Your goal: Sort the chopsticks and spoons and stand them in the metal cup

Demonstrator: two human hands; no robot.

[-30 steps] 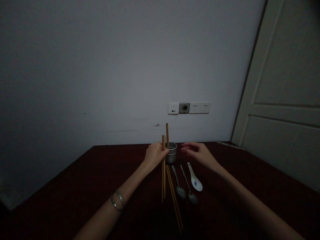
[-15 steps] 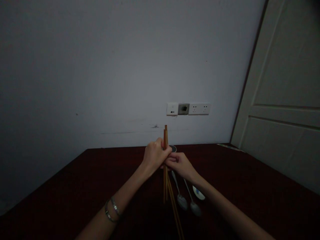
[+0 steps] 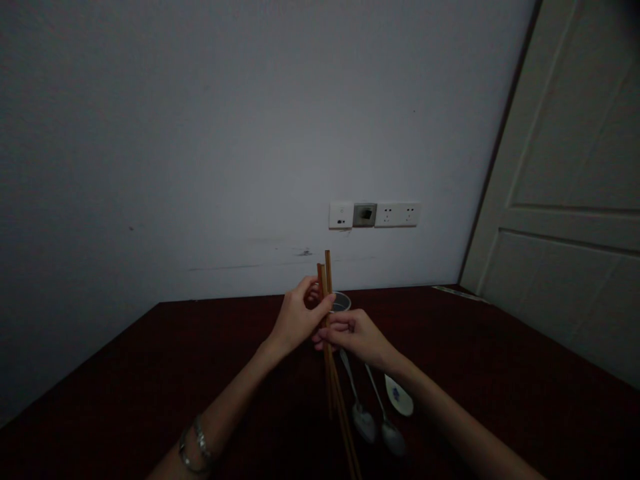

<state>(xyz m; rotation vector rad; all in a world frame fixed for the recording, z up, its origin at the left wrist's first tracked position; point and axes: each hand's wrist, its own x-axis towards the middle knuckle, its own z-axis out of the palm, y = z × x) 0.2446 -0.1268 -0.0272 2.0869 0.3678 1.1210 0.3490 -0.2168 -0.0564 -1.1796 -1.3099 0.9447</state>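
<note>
Several wooden chopsticks (image 3: 328, 272) stand nearly upright in front of me, their upper ends spread slightly apart. My left hand (image 3: 295, 317) holds them high up, with the thumb across the front and the fingers behind. Just below, my right hand (image 3: 363, 333) pinches the same chopsticks between thumb and fingers. Lower down, two long chopstick ends (image 3: 345, 427) slant toward me; whether they are held or lie on the table I cannot tell. Right behind the hands is a round, grey-rimmed cup (image 3: 343, 302), partly covered by them.
On the dark red table (image 3: 210, 373), two metal spoons (image 3: 364, 425) lie right of the chopsticks. Beside them is a white spoon (image 3: 399, 397) with a blue pattern, close to my right forearm. A wall with sockets (image 3: 397, 215) rises behind, and a pale door (image 3: 565, 280) stands right.
My left hand has shifted a little left and its fingers have loosened. The upper chopstick ends have tilted left and spread apart. More of the cup shows now.
</note>
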